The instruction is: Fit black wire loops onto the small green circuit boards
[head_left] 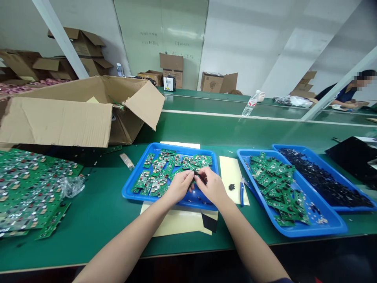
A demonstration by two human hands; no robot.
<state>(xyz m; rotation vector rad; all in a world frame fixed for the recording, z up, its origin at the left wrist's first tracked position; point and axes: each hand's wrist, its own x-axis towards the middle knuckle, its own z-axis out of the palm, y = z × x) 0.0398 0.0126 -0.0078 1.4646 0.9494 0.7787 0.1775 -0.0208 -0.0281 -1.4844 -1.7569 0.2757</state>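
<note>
Above the blue tray (126, 188) in the middle, my left hand (180, 184) and my right hand (212, 185) meet with fingers pinched together. A small black part (196, 173) shows between the fingertips of both hands; its exact kind is mostly hidden by the fingers. Several small green circuit boards (159, 167) with red and pale components lie in the tray beneath and left of my hands. To the right of my right hand, a black plastic piece (231, 186) and blue-handled cutters (242, 192) rest on or beside a cream paper sheet (228, 167).
At right, a blue tray (318, 232) holds circuit boards, and another blue tray (365, 210) holds black parts. Board panels (26, 192) and a clear plastic bag (72, 186) lie left, before an open cardboard box (55, 122). A bottle (251, 104) and a person (344, 94) are beyond.
</note>
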